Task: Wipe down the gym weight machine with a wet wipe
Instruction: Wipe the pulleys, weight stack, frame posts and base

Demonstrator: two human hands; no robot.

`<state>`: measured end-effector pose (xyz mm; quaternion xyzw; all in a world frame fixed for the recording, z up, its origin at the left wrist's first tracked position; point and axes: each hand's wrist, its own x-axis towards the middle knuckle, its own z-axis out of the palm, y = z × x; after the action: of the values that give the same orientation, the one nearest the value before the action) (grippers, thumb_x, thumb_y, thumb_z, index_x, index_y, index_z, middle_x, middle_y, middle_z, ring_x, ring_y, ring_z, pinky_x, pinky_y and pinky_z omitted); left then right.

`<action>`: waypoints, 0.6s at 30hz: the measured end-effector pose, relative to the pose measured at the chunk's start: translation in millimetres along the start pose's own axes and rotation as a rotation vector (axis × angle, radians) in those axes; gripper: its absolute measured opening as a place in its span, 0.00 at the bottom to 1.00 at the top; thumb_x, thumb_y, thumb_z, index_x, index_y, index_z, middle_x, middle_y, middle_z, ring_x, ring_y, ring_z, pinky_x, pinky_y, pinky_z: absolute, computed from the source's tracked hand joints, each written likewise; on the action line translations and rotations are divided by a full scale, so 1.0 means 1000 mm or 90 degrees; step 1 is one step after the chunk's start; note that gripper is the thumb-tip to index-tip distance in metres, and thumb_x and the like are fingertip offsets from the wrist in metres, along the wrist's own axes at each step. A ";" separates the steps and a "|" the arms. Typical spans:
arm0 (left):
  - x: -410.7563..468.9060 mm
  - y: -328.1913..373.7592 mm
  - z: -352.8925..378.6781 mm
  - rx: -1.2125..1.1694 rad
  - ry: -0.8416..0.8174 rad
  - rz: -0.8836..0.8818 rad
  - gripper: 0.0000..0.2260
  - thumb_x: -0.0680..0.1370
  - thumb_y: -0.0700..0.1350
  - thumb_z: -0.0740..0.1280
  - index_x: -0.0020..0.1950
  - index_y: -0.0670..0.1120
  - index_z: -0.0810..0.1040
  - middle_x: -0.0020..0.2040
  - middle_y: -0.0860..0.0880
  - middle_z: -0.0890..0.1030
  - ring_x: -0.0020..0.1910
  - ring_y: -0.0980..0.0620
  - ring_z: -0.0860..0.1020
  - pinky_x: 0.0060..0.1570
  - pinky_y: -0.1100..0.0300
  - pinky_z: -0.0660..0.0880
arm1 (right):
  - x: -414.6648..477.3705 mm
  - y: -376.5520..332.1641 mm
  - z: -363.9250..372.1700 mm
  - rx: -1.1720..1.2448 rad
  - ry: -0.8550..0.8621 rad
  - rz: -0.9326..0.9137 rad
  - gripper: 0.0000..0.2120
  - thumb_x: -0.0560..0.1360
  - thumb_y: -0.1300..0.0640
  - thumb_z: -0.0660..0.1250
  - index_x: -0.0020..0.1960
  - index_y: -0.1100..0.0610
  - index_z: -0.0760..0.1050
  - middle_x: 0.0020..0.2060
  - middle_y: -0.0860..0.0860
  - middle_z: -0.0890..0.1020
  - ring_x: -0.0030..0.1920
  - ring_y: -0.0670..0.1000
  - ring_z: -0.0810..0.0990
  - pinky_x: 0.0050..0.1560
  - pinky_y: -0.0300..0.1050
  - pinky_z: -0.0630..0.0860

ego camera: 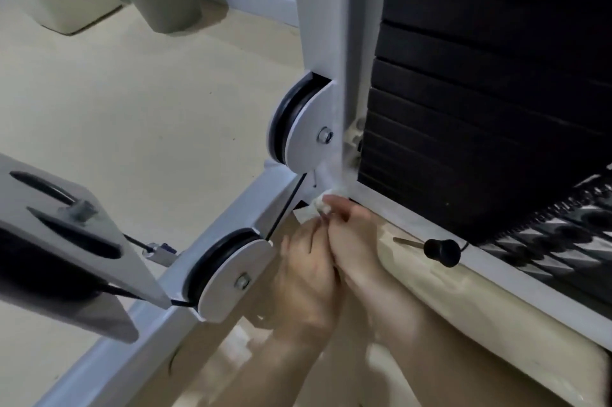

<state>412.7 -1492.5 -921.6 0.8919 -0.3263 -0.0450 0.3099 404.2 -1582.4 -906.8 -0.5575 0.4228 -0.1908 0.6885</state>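
Both hands are working low down, at the foot of the weight machine's white upright post (323, 25), where it is meeting the base rail (414, 224). The wet wipe (314, 210) is bunched up there, touching the joint just below the upper pulley (299, 131). The left hand (306, 277) and the right hand (356, 249) are lying side by side, touching, and the fingers (332, 199) of both are pinching the wad, though motion blur is softening the detail.

Judging from this, the wiping is somewhere in the middle. The post's foot is getting attention now, while the lower pulley (228, 274), the cable (286, 204), the selector pin (442, 252) and the black weight stack (480, 125) are giving no sign either way of having been cleaned — dampness is not showing at this sharpness. Those, and the grey bracket (82, 218) at left, are probably still waiting.
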 end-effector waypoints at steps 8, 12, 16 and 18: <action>0.027 -0.027 0.024 -0.102 0.003 -0.046 0.20 0.81 0.41 0.57 0.74 0.45 0.69 0.72 0.51 0.70 0.72 0.56 0.66 0.72 0.66 0.58 | 0.048 0.023 0.011 -0.855 -0.246 -0.247 0.20 0.83 0.51 0.53 0.74 0.51 0.59 0.72 0.48 0.63 0.67 0.56 0.60 0.64 0.51 0.67; 0.033 -0.041 0.040 -0.038 -0.038 -0.044 0.22 0.81 0.40 0.64 0.74 0.42 0.68 0.73 0.44 0.70 0.73 0.46 0.67 0.74 0.61 0.56 | 0.032 0.029 -0.002 -0.909 -0.144 -0.343 0.20 0.81 0.53 0.55 0.73 0.52 0.62 0.72 0.48 0.64 0.69 0.55 0.61 0.64 0.49 0.66; 0.043 -0.053 0.045 0.064 -0.073 0.023 0.18 0.82 0.44 0.59 0.71 0.40 0.67 0.69 0.41 0.71 0.69 0.43 0.69 0.70 0.53 0.64 | 0.009 0.032 -0.023 -0.863 -0.125 -0.266 0.26 0.78 0.55 0.58 0.75 0.51 0.60 0.73 0.45 0.63 0.71 0.52 0.60 0.62 0.49 0.64; 0.051 -0.046 0.050 0.170 -0.092 0.024 0.20 0.83 0.45 0.52 0.74 0.40 0.63 0.72 0.43 0.67 0.73 0.43 0.64 0.73 0.54 0.59 | 0.013 0.028 -0.024 -0.813 -0.108 -0.259 0.24 0.79 0.55 0.57 0.74 0.48 0.61 0.73 0.44 0.62 0.69 0.51 0.61 0.64 0.48 0.63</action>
<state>464.3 -1522.8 -982.0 0.9134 -0.3672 -0.0594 0.1654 386.3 -1597.8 -938.3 -0.9366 0.2838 0.0154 0.2051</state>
